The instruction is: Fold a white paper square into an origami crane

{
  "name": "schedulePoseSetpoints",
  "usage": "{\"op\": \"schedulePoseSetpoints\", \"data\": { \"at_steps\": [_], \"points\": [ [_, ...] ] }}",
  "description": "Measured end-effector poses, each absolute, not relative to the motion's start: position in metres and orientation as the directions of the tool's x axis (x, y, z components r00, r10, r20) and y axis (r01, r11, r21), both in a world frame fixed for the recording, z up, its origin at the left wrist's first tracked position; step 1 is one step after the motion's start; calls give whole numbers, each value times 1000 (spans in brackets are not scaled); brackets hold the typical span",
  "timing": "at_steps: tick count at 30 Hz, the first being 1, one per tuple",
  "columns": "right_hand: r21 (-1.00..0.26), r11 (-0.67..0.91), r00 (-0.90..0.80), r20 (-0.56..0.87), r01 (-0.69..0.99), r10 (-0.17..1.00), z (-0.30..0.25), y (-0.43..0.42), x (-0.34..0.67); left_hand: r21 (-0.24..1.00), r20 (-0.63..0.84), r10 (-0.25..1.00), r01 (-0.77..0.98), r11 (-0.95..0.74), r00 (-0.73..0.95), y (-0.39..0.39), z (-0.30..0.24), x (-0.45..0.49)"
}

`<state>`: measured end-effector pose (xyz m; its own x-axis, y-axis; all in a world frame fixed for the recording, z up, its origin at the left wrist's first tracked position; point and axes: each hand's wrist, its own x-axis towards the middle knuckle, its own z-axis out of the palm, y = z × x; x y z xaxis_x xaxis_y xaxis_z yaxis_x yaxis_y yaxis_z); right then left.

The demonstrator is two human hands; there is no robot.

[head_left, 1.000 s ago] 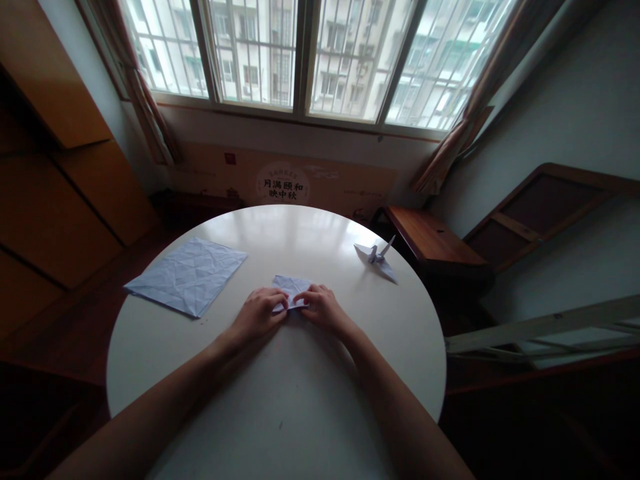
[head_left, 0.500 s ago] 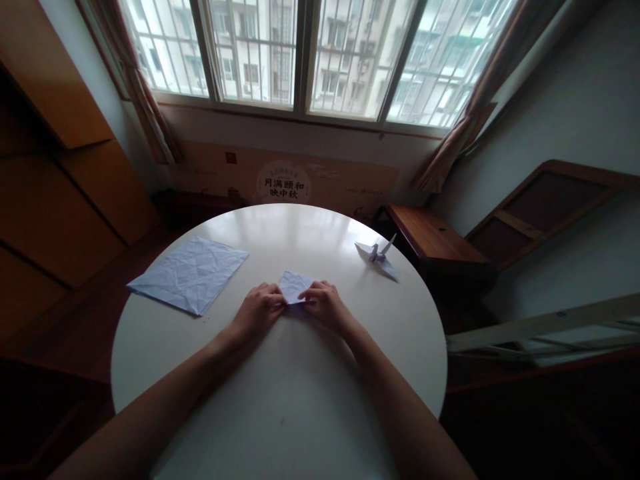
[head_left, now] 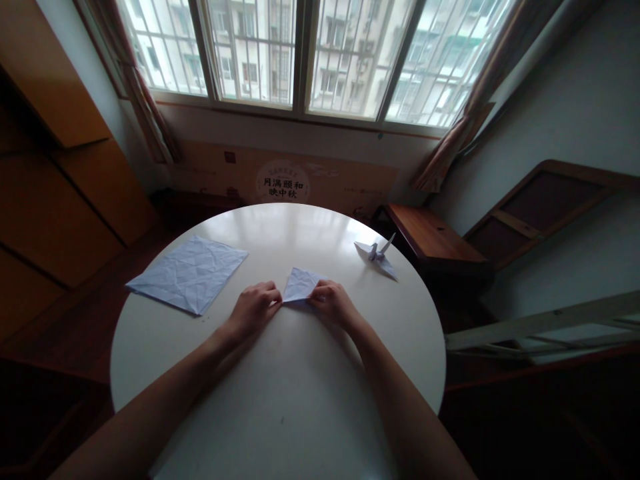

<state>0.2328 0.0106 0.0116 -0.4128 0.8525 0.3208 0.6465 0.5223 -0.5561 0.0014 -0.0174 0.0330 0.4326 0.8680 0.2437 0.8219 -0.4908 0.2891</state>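
A small folded piece of white paper lies near the middle of the round white table, between my two hands. My left hand pinches its near left corner with thumb and forefinger. On the opposite side, my right hand grips the right edge, and its fingers cover that part of the paper. Crease lines show on the paper's upper face. The undersides of both hands rest close to the table top.
A larger creased paper sheet lies on the table's left. A folded paper crane stands at the back right of the white table. Beyond are a low wooden table and a barred window.
The small paper has shifted slightly right and shows more of its face. My right hand has moved a little to the right; my left hand now pinches right at the corner.
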Motion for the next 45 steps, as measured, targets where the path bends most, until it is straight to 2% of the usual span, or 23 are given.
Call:
{"op": "schedulePoseSetpoints", "data": {
  "at_steps": [7,14,19,24,34,45],
  "points": [
    [-578,496,-392,306,648,868,10,11,233,359,292,883,814,-457,367,-15,30,0],
    [-533,599,-468,374,598,801,3,9,221,468,315,836,693,-548,449,-14,19,6],
    [-551,649,-498,420,525,759,2,9,217,449,301,835,703,-551,461,-15,19,8],
    [-588,648,-519,403,485,754,8,5,216,449,297,833,702,-553,466,-16,23,8],
    [-629,632,-524,385,453,760,11,2,213,481,316,811,653,-584,493,-16,21,9],
    [-624,623,-532,363,471,765,15,-1,215,462,287,824,682,-566,489,-18,24,7]
  ]
}}
